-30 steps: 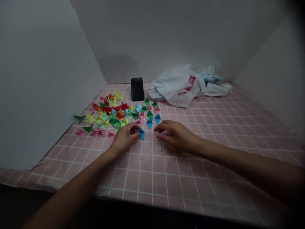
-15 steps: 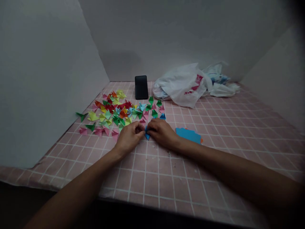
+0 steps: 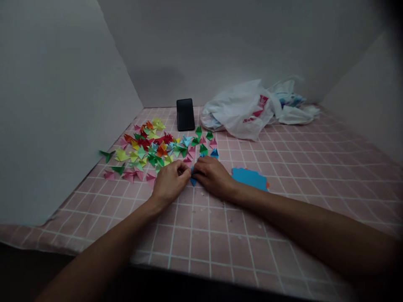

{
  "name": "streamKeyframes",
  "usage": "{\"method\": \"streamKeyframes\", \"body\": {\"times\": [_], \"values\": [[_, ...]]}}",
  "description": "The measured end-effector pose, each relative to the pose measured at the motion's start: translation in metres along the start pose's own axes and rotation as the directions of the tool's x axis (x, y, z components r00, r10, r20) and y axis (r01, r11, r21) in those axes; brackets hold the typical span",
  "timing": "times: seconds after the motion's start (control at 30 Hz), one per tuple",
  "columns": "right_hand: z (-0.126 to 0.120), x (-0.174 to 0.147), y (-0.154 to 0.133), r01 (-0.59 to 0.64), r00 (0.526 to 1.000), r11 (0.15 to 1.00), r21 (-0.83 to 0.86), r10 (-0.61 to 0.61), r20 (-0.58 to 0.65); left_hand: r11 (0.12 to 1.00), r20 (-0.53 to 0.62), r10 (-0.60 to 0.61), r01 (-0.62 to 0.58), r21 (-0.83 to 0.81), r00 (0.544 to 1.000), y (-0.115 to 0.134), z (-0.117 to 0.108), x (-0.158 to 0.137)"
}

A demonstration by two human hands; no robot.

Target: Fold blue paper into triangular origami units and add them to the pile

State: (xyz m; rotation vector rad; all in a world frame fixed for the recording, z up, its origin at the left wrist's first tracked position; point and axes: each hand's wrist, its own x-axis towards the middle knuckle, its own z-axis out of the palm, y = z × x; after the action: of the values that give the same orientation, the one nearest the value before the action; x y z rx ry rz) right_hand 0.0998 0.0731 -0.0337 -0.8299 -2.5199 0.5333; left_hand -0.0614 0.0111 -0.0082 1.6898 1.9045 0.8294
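Observation:
Between my two hands is a small folded blue paper [image 3: 193, 182], mostly covered by fingers. My left hand [image 3: 171, 178] pinches its left side with thumb and forefinger. From the right, my right hand [image 3: 214, 175] closes its fingers on the same paper. Just beyond the hands, folded blue paper pieces [image 3: 214, 153] and green ones [image 3: 203, 149] rest on the cloth. A stack of blue paper sheets [image 3: 250, 178] lies right of my right hand, with orange showing at its edge.
Many-coloured folded paper pieces [image 3: 151, 147] spread over the left of the pink checked tablecloth [image 3: 201, 247]. A black phone [image 3: 185, 115] leans at the back. White plastic bags [image 3: 239, 109] lie behind on the right. Pale walls [image 3: 63, 105] enclose the table.
The folded blue paper shows slightly less between the fingers and its tip has turned a little. Both hands keep their grip in nearly the same place. The view has shifted slightly.

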Motion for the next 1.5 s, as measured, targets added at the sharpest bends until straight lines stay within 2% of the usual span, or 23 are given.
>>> {"method": "streamKeyframes", "body": {"times": [0.2, 0.33, 0.6, 1.0, 1.5], "values": [[0.001, 0.0, 0.0, -0.007, 1.0, 1.0, -0.006, 0.007, -0.007, 1.0, 0.03, -0.011, 0.011, 0.011, 0.999, 0.0, -0.001, 0.001], [0.002, 0.0, 0.001, 0.0, 1.0, 1.0, 0.001, 0.0, -0.005, 0.996, 0.063, -0.047, 0.052, -0.072, 0.997, -0.002, 0.0, 0.003], [0.002, 0.001, 0.002, 0.008, 1.0, 0.999, -0.034, -0.007, 0.021, 0.975, 0.137, -0.041, 0.07, -0.213, 0.99, -0.006, -0.002, 0.007], [0.004, 0.001, 0.002, 0.011, 1.0, 0.998, -0.056, -0.01, 0.02, 0.998, 0.156, -0.015, 0.025, -0.065, 0.988, -0.012, 0.001, 0.011], [0.005, 0.002, 0.002, 0.033, 0.999, 0.997, -0.067, -0.031, 0.025, 1.0, 0.15, -0.022, 0.024, -0.007, 0.988, -0.012, 0.002, 0.01]]}}
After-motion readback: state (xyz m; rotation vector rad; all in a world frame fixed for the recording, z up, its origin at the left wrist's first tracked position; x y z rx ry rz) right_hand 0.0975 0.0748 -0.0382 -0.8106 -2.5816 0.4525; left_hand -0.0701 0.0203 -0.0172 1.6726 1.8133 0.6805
